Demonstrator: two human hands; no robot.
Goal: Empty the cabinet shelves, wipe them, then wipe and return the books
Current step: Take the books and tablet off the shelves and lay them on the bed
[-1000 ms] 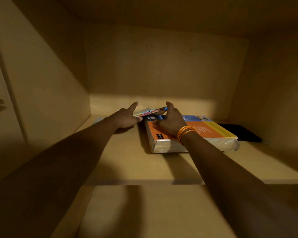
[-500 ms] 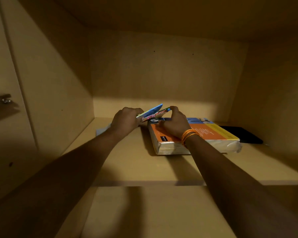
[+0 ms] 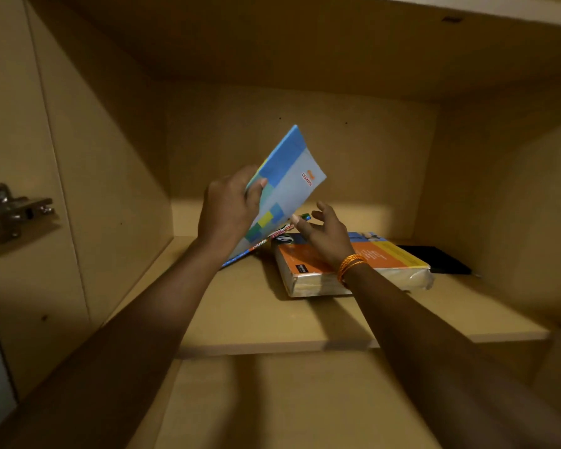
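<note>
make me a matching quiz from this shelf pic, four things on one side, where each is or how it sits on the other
Things:
1. blue notebook
2. thick orange book
3. black case
4. metal hinge

States:
A. flat on the shelf under the right hand
B. on the left wall
C. tilted up, held by the left hand
D. lying far right, at the back

Pairs: 1-C, 2-A, 3-D, 4-B
</note>
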